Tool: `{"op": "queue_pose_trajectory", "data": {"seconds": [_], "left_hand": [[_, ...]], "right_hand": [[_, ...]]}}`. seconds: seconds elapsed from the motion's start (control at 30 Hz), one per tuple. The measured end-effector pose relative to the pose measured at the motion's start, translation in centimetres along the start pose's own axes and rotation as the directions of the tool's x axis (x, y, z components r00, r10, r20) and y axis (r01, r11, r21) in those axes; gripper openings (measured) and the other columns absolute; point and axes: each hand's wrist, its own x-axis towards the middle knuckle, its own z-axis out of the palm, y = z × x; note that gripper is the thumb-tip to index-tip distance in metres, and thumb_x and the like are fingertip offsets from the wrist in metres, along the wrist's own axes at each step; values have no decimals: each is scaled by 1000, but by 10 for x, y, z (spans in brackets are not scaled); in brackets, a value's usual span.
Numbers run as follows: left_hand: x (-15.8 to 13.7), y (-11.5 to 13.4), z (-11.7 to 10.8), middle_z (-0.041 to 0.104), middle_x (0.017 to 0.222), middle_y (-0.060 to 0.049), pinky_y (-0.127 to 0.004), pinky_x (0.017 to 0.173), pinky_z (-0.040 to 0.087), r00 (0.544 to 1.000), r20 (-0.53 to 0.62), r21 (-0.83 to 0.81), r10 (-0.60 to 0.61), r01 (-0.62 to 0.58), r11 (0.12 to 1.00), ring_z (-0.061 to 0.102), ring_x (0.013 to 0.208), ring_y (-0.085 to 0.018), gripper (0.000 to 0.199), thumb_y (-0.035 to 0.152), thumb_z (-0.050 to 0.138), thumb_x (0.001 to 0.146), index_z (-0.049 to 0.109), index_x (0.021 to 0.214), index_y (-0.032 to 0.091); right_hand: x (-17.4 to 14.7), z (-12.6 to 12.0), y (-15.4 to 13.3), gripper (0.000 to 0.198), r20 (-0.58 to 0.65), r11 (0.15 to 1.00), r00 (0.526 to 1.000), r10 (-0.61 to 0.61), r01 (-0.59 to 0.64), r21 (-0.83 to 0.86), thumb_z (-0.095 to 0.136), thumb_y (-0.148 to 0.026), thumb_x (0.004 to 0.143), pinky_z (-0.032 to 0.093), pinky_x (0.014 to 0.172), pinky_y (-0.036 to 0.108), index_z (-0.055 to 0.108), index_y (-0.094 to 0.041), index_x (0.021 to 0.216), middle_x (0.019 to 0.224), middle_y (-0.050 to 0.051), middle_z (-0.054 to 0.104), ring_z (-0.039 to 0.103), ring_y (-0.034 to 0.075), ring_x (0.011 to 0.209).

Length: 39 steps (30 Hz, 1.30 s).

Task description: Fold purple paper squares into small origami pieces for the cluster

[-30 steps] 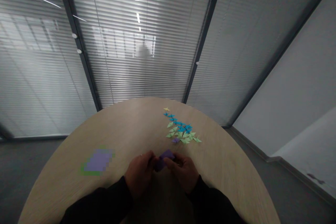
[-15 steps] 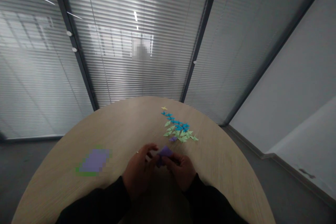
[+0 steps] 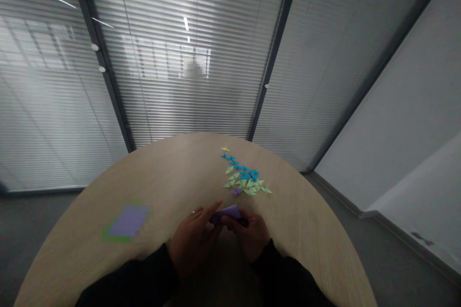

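Right grip (image 3: 254,234) is pinching paper (image 3: 231,211)! Left grip (image 3: 193,239) is touching the other end, pinch unclear; cranes (image 3: 245,175) are sitting beyond.

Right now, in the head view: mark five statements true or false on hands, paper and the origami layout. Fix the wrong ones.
1. The right hand grips the folded purple paper. True.
2. The left hand lies well away from that paper. False: the left hand's fingers are at the paper's left end.
3. The blue origami pieces lie nearer the hands than the yellow origami piece. True.
4. The purple origami piece is the farthest of the group. False: the yellow origami piece is farthest.
5. The group sits right of the pixelated purple-and-green patch. True.
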Motion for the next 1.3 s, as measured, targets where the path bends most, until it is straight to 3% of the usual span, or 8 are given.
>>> {"op": "queue_pose_trajectory", "data": {"seconds": [0.07,0.27,0.4,0.73,0.83,1.0,1.13,1.3], "left_hand": [[0,-3,1,67,120,-11,-42,88,54,999,17,-8,29,-29,1000,66,101,-26,64,24,62,85,40,145,25],[2,2,-6,68,105,-9,-32,78,55,998,29,-110,64,-61,992,66,85,-19,40,27,51,93,55,132,24],[3,3,-8,67,98,-8,-28,68,53,999,25,-124,35,-31,992,64,75,-16,40,29,51,93,55,132,22],[2,8,-17,73,95,-7,-30,73,52,981,191,-164,23,9,986,67,79,-19,40,30,47,93,54,132,22],[4,11,-20,74,101,-8,-30,79,50,979,202,-218,29,16,976,68,88,-21,33,27,43,93,61,119,20],[6,6,-18,70,72,-5,-26,64,46,982,183,-223,-53,94,970,64,67,-17,39,35,34,98,66,83,17],[8,1,-15,69,71,-5,-27,63,46,976,129,-379,-178,214,900,63,66,-18,47,46,33,99,64,81,16],[9,0,-15,67,70,-5,-28,63,46,972,117,-446,-205,236,863,63,66,-18,47,48,34,97,64,81,15]], "right_hand": [[-1,0,-2,38,-7,1000,1000,-3,3,-10,75,-52,68,44,55,27,75,-15,75,60,2,66,57,16,57],[-2,0,-7,37,-48,999,998,30,-32,-42,79,-52,62,38,49,25,70,-16,62,51,-1,57,48,13,50],[-1,-2,-8,36,-19,998,999,30,-31,-51,78,-51,61,37,48,25,70,-16,61,50,-2,56,46,13,49],[1,-4,-2,33,84,996,994,72,-77,54,81,-48,60,41,52,25,73,-16,63,53,-1,62,51,13,50],[0,-5,-1,32,139,994,988,63,-74,74,81,-47,61,46,55,27,76,-16,69,58,1,68,56,15,54],[-1,-5,-1,31,183,995,983,31,-47,85,82,-45,60,47,57,27,76,-16,71,62,1,69,59,16,57],[0,-2,-4,42,119,995,992,-40,29,92,74,-58,67,43,51,25,68,-17,66,54,-1,58,53,13,52],[1,2,-7,40,-44,981,993,-106,111,156,67,-58,75,40,46,22,55,-20,82,64,-3,58,49,11,50]]}}
